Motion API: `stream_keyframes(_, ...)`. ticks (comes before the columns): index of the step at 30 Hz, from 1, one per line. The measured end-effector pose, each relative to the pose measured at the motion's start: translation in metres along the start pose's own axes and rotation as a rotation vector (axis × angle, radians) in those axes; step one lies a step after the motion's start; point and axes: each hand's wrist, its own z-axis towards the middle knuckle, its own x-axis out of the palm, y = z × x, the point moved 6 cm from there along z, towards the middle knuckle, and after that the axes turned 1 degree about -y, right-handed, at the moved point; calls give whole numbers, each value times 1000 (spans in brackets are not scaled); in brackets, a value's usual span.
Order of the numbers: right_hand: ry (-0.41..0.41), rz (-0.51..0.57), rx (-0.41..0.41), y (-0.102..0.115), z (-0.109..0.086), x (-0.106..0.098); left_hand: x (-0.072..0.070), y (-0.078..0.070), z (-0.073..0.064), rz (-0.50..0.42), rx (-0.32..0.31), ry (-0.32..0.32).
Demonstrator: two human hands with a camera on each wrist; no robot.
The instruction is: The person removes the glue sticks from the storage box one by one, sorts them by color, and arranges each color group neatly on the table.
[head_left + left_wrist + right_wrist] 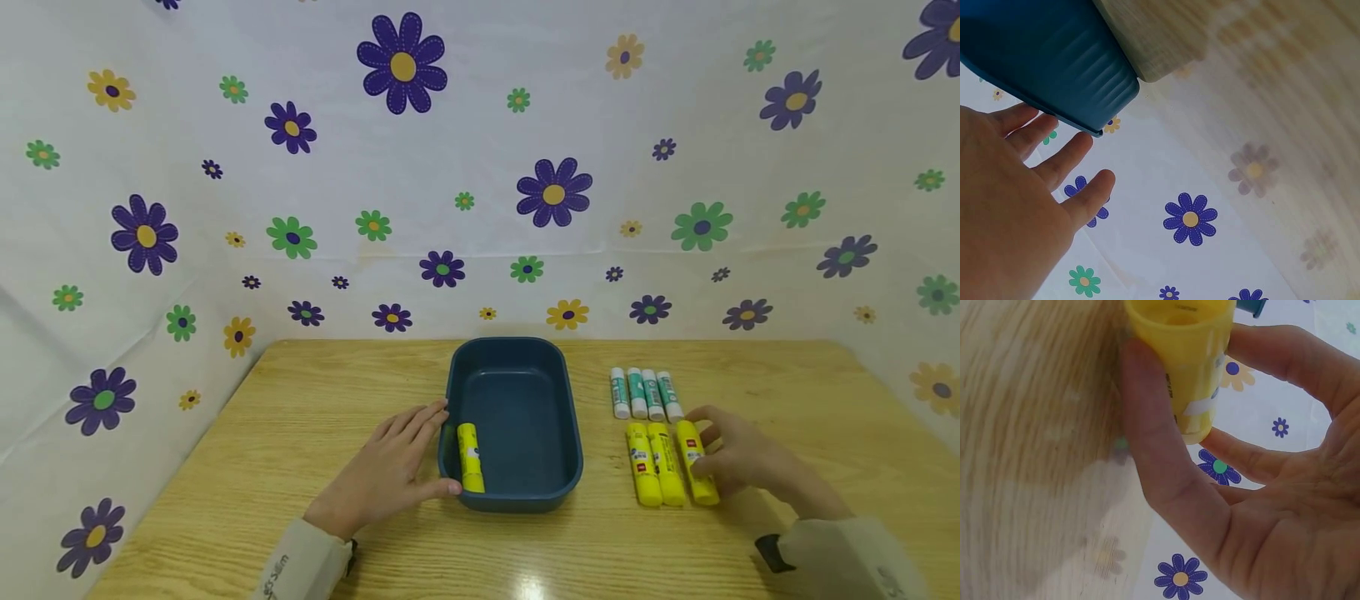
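Note:
A dark blue rectangular bin [517,500] stands on the table, with one yellow glue stick [470,458] lying along its left side. My left hand [393,462] rests at the bin's left rim, fingers fairly straight and thumb at the near corner; in the left wrist view its fingertips meet the bin's edge. At the right, my right hand [746,462] holds the rightmost yellow glue stick [697,467] between thumb and fingers. The right wrist view shows that stick [1194,369] end-on in the grip. Two more yellow glue sticks [642,467] lie side by side just left of it.
Behind the yellow sticks lies a row of several smaller white-and-teal glue sticks [637,393]. Wooden tabletop [360,375] surrounds the bin. A white flowered cloth [480,225] hangs along the table's back edge and sides.

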Motion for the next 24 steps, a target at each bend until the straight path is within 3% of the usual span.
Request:
stream_keyframes(11,29,-29,9,1,4,5,-1,-1,0,3,7,-1)
stream_keyframes(16,1,-82,-17,2,2,-3,0,-1,1,7,10,-1)
stream_keyframes(24,-43,33,-131,29,-4,-26,0,0,0,5,8,-2)
